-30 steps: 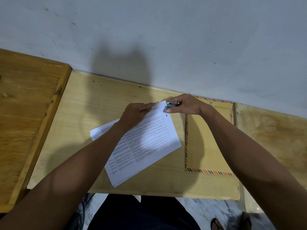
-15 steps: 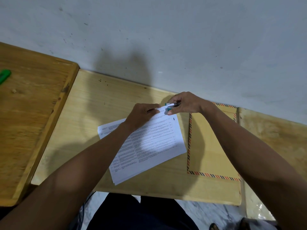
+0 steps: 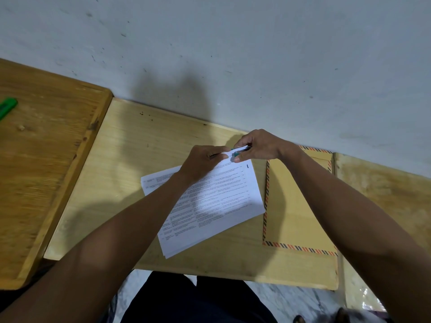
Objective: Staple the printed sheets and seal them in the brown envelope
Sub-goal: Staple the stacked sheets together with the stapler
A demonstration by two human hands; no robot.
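Sheets: I see the printed sheets (image 3: 210, 203) lying slanted on the light wooden desk (image 3: 130, 164). They are a small stack, and the edges at the near corner fan out a bit.
How the paper will handle: I think it is light, thin and bendy. The pages can slide on each other, so the top corner is the best place to hold them.
Left hand: My left hand (image 3: 203, 159) pinches the far top corner of the sheets with curled fingers, to keep the pages lined up.
Stapler: A small stapler (image 3: 239, 151), green and silver, sits right at that corner. Most of it is hidden by fingers.
Right hand: My right hand (image 3: 258, 145) is wrapped round the stapler. I cannot tell if the paper is inside its mouth.
Envelope: The brown envelope (image 3: 298, 206) with the striped border lies flat just beside the sheets on the right. My right arm crosses over it. It looks stiffer than the paper.
Other: A green thing (image 3: 7, 108) lies on the darker table (image 3: 46, 171) far to the left.
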